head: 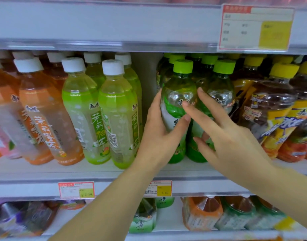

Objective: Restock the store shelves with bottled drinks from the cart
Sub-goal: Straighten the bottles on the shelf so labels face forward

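A green tea bottle [179,94] with a lime cap stands upright at the front of the middle shelf [97,173]. My left hand [159,134] grips it round the label, thumb across the front and fingers behind. My right hand [224,136] hovers just right of it with straight spread fingers, its fingertips against that bottle and the neighbouring green tea bottle [220,94]. More lime-capped bottles stand behind these two.
Left of the gap stand white-capped pale green jasmine bottles [118,115] and orange ones [43,119]. Yellow-capped iced tea bottles [274,108] crowd the right. Price tags [76,190] hang on the shelf edge. Carton drinks [201,213] fill the lower shelf. The cart is out of view.
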Motion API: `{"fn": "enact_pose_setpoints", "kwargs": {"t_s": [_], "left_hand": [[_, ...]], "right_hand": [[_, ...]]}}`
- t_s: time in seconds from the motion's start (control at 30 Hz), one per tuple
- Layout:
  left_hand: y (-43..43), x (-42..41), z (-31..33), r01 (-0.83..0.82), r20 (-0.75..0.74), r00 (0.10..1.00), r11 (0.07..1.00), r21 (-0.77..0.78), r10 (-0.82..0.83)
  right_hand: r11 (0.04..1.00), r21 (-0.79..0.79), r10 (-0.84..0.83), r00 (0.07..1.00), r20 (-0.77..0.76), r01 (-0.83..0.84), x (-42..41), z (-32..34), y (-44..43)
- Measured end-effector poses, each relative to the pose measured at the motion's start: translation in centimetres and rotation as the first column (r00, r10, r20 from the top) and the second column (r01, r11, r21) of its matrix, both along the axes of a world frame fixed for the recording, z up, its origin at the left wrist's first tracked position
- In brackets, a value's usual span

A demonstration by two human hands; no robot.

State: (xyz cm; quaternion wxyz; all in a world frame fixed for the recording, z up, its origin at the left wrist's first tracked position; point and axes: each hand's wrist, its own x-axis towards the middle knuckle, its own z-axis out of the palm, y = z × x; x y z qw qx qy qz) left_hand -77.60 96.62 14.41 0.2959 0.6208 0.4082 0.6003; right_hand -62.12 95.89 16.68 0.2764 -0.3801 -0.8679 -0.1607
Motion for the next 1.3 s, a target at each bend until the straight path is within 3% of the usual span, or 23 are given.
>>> {"fn": "enact_pose_setpoints", "kwargs": {"t_s": [0.2, 0.37, 0.47, 0.57, 0.97, 1.13, 1.3], "left_hand": [[0.9, -0.3, -0.3, -0.006, -0.068, 0.998, 0.999, 0.045, 0.009], [0.3, -0.4, -1.2, -0.038, -0.065, 0.997, 0.999, -0.037, 0.036], [-0.8, -0.1, -2.6, -0.091, -0.092, 0.992, 0.991, -0.100, 0.081], [-1.2, 0.4, -3.3, -0.168, -0.179, 0.972, 0.984, -0.067, 0.154], [-1.3, 0.6, -3.3, -0.216, -0.190, 0.962, 0.974, -0.075, 0.198], [-1.8, 0.6, -3.0, -0.190, -0.151, 0.973, 0.979, -0.078, 0.177], [-1.8, 0.8, -2.9, -0.154, -0.177, 0.975, 0.984, -0.092, 0.136]], "right_hand": [[0.999, 0.051, 0.006, 1.000, -0.029, -0.005, 0.0, -0.3, 0.5], [0.996, 0.085, 0.053, 0.957, -0.284, -0.030, 1.5, -2.2, -1.5], [0.995, -0.105, -0.044, 0.893, -0.449, -0.004, 1.6, -4.7, -3.0], [0.938, -0.333, -0.116, 0.819, -0.561, -0.095, 0.9, -5.9, -2.6], [0.930, -0.365, -0.155, 0.854, -0.496, -0.043, 0.5, -5.9, -1.7], [0.893, -0.422, -0.185, 0.728, -0.660, -0.156, 0.8, -5.7, -1.3], [0.876, -0.464, -0.255, 0.692, -0.676, -0.130, 0.6, -5.6, -1.0]]}}
